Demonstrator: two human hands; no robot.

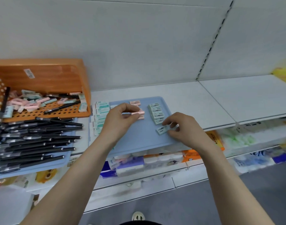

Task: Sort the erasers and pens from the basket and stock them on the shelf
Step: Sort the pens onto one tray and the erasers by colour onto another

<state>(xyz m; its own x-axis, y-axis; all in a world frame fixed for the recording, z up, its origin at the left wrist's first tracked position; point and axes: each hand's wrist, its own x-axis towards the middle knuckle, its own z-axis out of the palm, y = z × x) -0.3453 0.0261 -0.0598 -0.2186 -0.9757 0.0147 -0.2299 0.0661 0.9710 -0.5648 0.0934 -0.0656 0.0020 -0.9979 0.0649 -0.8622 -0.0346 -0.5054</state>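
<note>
**Left hand** (121,117): grip clenched on a pink eraser (139,113), pinched betw. thumb and fingertips. The eraser is held directly over a small pink stack (141,118) near the middle of the blue tray (139,138). Contact w/ the stack cannot be told. A single pink piece (135,103) is laid at the tray's far edge.

**Right hand** (182,127): grip clenched on a green eraser (161,129), pinched at its right end. The eraser is set askew on the tray, just in front of a green row (156,113) lined up front-to-back in the tray's right half.

**Other stock, tray area:** a column of white-and-teal erasers (100,114) is ranged along the tray's left edge. Whether it is on the tray or just beside it cannot be told.

**Support:** the tray is carried on the white shelf (204,101). The tray's front edge overhangs the shelf's front edge.

**Source:** an orange basket (41,75) is located at the shelf's far-left end, against the back panel. Contents are unsorted: mixed erasers (32,101) in pink, green and white, plus loose pens (62,107).

**Pens:** a second tray (64,159), also blue, is positioned in front of the basket at the shelf's front-left. It is loaded w/ a pile of black pens (33,140), laid approx. parallel.

**Misc.:** packaged goods (155,159) are stocked on the lower shelves and are blurred. A yellow item (283,73) is seen at the shelf's far-right end, partly cut off.
</note>
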